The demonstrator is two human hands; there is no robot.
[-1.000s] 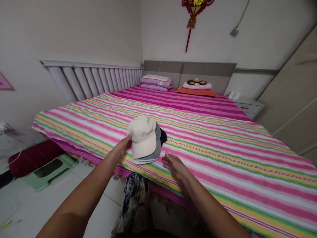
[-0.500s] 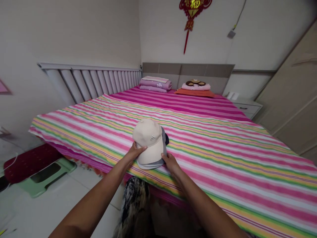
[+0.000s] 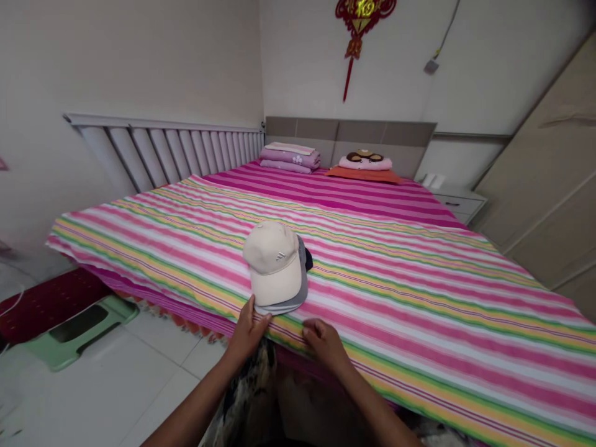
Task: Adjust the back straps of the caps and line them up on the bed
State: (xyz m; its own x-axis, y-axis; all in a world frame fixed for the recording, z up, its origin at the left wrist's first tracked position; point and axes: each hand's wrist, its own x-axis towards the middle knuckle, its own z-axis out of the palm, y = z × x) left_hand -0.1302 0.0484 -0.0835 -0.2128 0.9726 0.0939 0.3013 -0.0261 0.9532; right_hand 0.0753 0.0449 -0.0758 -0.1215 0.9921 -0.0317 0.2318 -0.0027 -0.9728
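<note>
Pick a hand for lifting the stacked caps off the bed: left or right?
Left, probably. The left hand sits closest, right at the front edge of the stack of caps. The right hand lies farther off on the striped bedspread, apart from the caps.

Only one mark is legible: a three-bar logo [image 3: 280, 256], Adidas-style, grey on the front panel of the beige baseball cap [image 3: 272, 264], centre of frame, no lettering. Upper centre, the red Chinese knot [image 3: 357, 31] carries a gold character [image 3: 365, 8], too blurred to read.
</note>
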